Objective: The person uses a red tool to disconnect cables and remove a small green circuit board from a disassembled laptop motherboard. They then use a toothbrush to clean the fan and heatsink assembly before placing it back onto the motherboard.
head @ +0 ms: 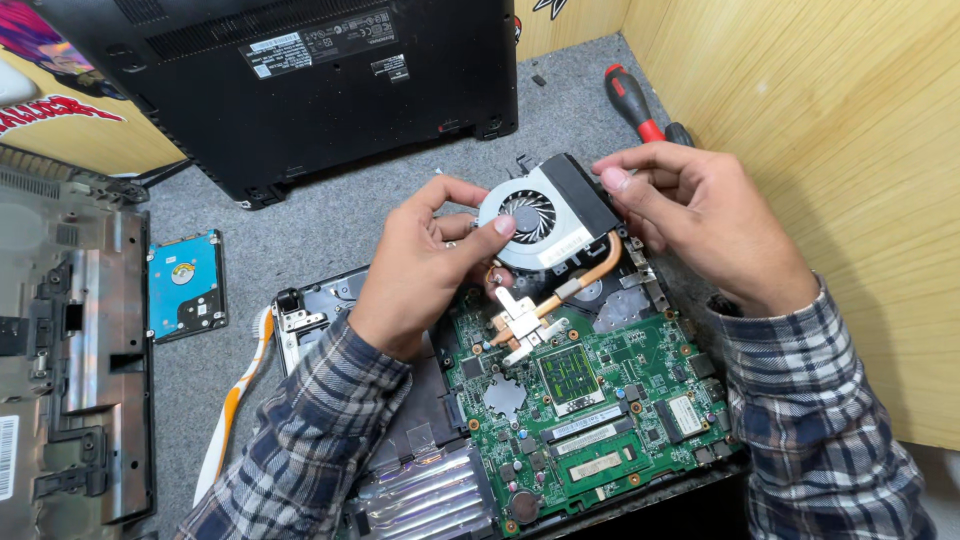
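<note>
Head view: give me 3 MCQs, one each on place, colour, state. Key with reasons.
1. Where does the hard drive lie?
A. on the grey mat left of the green board
B. on the wooden wall
C. in the right hand

2. What colour is the screwdriver handle?
A. blue
B. red and black
C. white

3. How is the cooling fan held?
A. lying untouched on the mat
B. by the left hand only
C. by both hands, raised above the board

Key: 1 A, it sits flat on the mat, apart from the motherboard. 2 B, as seen by the wall. 3 C, the left hand and right hand each pinch one side.
</note>
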